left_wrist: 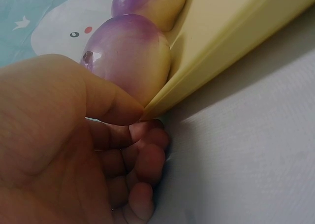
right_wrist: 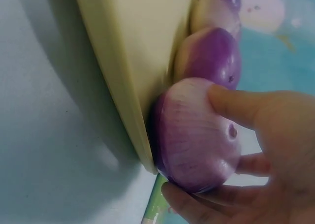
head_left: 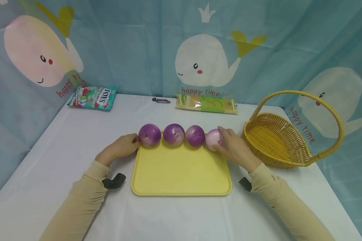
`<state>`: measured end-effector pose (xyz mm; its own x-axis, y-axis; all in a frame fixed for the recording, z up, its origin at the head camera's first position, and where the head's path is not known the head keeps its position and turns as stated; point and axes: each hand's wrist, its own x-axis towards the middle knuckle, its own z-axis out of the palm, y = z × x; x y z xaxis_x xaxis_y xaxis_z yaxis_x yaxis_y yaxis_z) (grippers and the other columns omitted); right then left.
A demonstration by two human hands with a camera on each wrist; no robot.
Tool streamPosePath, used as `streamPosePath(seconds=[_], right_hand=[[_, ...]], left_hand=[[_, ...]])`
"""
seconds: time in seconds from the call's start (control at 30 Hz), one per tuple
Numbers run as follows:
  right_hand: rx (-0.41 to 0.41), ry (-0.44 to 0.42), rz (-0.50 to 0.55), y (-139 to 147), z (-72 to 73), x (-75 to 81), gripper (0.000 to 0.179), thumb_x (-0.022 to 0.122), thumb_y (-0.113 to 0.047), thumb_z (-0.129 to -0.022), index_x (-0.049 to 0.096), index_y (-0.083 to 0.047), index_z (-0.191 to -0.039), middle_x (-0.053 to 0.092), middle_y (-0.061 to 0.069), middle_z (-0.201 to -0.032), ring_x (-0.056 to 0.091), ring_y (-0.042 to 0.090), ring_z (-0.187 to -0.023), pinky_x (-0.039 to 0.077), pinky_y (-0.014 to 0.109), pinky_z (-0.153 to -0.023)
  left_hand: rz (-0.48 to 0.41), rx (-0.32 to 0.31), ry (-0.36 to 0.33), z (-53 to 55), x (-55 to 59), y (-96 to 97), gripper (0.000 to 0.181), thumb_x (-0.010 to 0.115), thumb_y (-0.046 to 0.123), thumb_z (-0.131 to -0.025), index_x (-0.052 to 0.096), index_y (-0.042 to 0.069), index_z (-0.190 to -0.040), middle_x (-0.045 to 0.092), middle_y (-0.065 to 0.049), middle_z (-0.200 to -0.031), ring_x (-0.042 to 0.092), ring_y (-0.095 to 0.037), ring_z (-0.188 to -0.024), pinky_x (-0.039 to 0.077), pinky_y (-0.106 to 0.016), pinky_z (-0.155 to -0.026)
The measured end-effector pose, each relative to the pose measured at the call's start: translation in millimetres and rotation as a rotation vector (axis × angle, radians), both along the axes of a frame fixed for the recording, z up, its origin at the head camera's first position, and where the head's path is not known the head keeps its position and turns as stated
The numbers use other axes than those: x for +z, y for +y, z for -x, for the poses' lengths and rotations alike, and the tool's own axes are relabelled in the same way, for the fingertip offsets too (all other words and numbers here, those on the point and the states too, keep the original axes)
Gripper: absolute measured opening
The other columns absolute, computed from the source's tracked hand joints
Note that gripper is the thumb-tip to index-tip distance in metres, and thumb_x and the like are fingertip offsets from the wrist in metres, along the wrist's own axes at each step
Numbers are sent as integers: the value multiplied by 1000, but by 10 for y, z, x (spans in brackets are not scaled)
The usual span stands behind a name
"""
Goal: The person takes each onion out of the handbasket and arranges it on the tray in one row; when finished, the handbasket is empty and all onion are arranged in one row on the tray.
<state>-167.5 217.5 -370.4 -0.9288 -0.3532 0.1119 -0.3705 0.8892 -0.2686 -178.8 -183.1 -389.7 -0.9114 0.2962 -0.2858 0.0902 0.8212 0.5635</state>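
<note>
A row of several round purple-and-white onions lies along the far edge of a yellow tray [head_left: 181,174]. My left hand [head_left: 123,146] pinches the tray's far left corner, thumb at the rim and fingers curled below it in the left wrist view. The leftmost onion [left_wrist: 130,61] sits right beside that thumb. My right hand [head_left: 235,147] holds the rightmost onion [right_wrist: 197,130] at the tray's far right corner. In the right wrist view the thumb lies on its upper side, with the fingers around its outer side and underneath, partly hidden.
A wicker basket [head_left: 298,147] with a tall handle stands close to the right of the tray. Behind are a yellow-green packet [head_left: 206,104], a small dark wrapped sweet [head_left: 161,100] and a teal candy bag [head_left: 93,97]. A printed curtain [head_left: 132,50] borders the white table.
</note>
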Motion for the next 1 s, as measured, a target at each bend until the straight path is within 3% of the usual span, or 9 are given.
streamPosePath(seconds=[0.43, 1.0], right_hand=[[-52, -57, 20, -34, 96, -26, 79, 66, -36, -92, 28, 1, -151, 50, 31, -133, 57, 46, -116, 48, 56, -96], [-48, -76, 30, -17, 78, -1, 80, 66, -36, -92, 26, 1, -152, 49, 32, -135, 56, 47, -118, 47, 57, -97]], left_hand=[[2, 8, -6, 1, -30, -1, 24, 42, 25, -100, 55, 4, -102, 56, -9, -89, 51, -21, -82, 41, -31, -70], [-1, -9, -5, 12, -30, -4, 25, 41, 23, -100, 56, 2, -103, 56, -9, -88, 51, -20, -81, 42, -31, -69]])
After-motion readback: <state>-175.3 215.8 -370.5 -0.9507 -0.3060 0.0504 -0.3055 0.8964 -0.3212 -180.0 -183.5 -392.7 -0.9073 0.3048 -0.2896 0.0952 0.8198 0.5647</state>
